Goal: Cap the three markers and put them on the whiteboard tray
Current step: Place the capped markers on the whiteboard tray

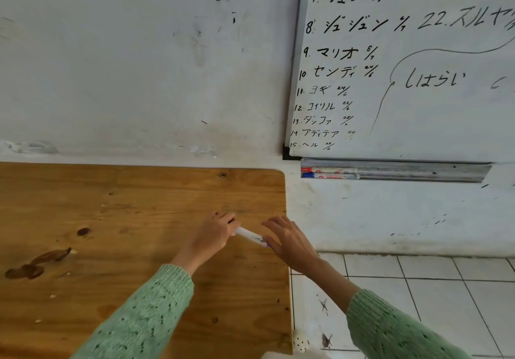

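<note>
Lying between both hands, marker (250, 236) slants (purple end lower-right).

marker (250, 236) ends hidden in hands, whiteboard (418, 80) cropped

A scuffed white wall (139, 66) backs a knotty wooden table (111, 219) beside white floor tiles (446, 303).

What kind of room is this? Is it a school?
Probably a classroom or small study room. A whiteboard on the wall carries a numbered handwritten list, its tray holds a red-capped marker and a blue-capped marker, and a wooden table stands beside it on a tiled floor.
</note>
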